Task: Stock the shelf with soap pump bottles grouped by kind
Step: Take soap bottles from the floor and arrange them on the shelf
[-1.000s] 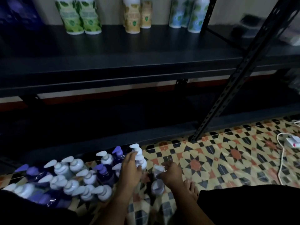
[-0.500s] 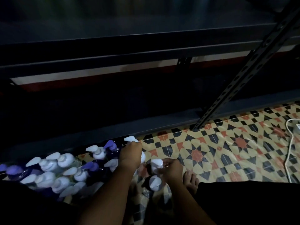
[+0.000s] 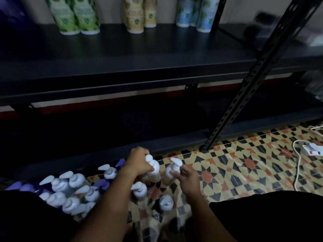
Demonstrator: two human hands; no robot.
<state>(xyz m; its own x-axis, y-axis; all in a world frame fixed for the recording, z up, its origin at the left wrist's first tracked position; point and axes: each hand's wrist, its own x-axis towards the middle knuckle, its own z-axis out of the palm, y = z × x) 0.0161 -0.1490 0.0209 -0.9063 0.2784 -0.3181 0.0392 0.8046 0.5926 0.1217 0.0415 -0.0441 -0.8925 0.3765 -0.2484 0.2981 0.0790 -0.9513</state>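
Note:
My left hand (image 3: 138, 163) grips a white-pump soap bottle (image 3: 153, 169) by its neck, lifted a little above the floor. Just to its right, my right hand (image 3: 187, 177) holds a second white-pump bottle (image 3: 173, 169). Several pump bottles (image 3: 70, 193) with white and purple heads stand crowded on the tiled floor at the lower left. Two more white-pump bottles (image 3: 139, 190) (image 3: 166, 204) stand below my hands. On the dark shelf (image 3: 139, 63) stand green bottles (image 3: 76, 16), yellow bottles (image 3: 139, 14) and blue bottles (image 3: 197, 14), each kind in its own group.
A slanted black perforated upright (image 3: 253, 81) of the rack crosses the right side. The lower shelf (image 3: 104, 130) is dark. A white power strip (image 3: 312, 150) and its cable (image 3: 298, 172) lie on the patterned floor at the right. My dark-clothed knees fill both lower corners.
Both hands have lifted a white-pump bottle each off the floor. The head camera has tilted back up, so the upper shelf's bottles show again.

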